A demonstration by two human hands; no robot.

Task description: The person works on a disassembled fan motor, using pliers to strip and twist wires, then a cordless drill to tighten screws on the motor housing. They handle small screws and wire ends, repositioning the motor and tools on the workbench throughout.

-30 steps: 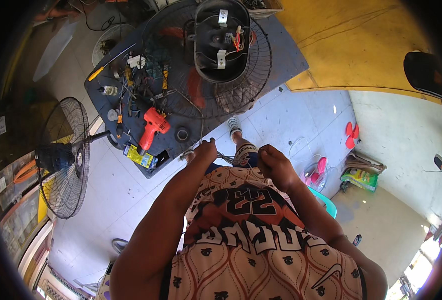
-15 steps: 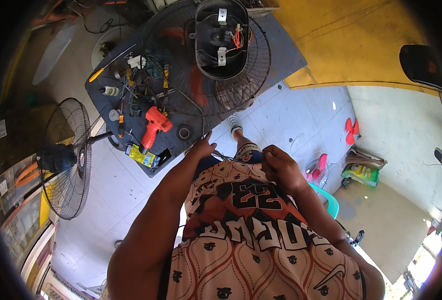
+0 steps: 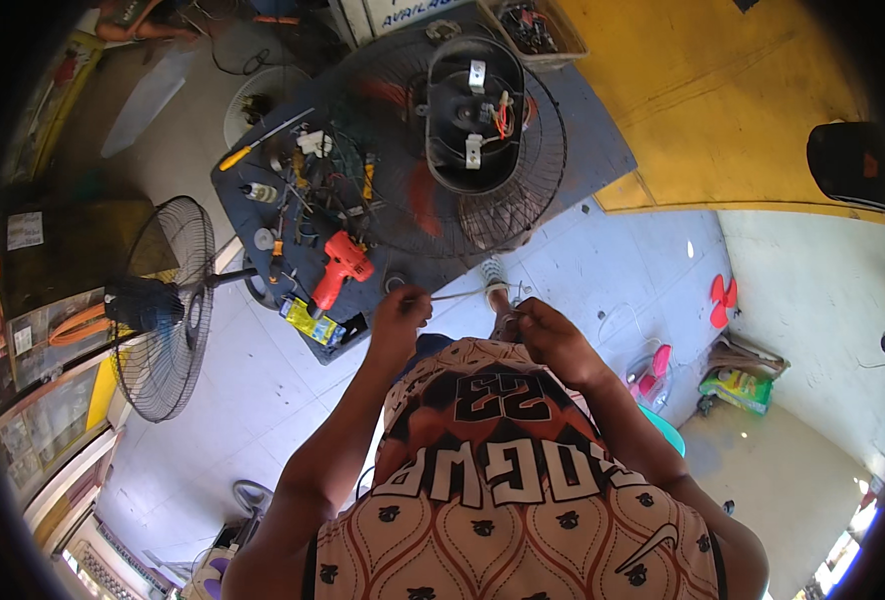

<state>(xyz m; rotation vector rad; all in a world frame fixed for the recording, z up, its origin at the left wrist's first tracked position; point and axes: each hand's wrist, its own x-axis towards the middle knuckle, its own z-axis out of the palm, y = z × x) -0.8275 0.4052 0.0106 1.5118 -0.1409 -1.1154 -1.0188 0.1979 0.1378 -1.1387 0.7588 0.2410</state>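
Observation:
A thin grey cord (image 3: 460,294) stretches between my two hands in front of my body. My left hand (image 3: 401,312), at the near edge of the dark table, is closed round one part of it. My right hand (image 3: 553,337) pinches the other part, with its fingertips mostly hidden. Just beyond my left hand a dark roll of tape (image 3: 395,283) lies on the table. Farther back, a black oval fan base (image 3: 475,175) rests on a round wire fan guard (image 3: 553,200), its underside showing metal brackets and coloured wires. Red blades (image 3: 424,197) show through the guard.
On the table (image 3: 598,150) lie a red power drill (image 3: 341,270), a yellow-handled screwdriver (image 3: 235,158), a yellow packet (image 3: 310,322) and loose tools. A black fan (image 3: 168,305) stands left. A parts bin (image 3: 560,48) sits at the back. A person's foot (image 3: 494,270) shows past the table edge.
My left hand has lifted from the table edge and moved closer to my body, drawing the cord fairly straight between both hands. The whole view has shifted slightly.

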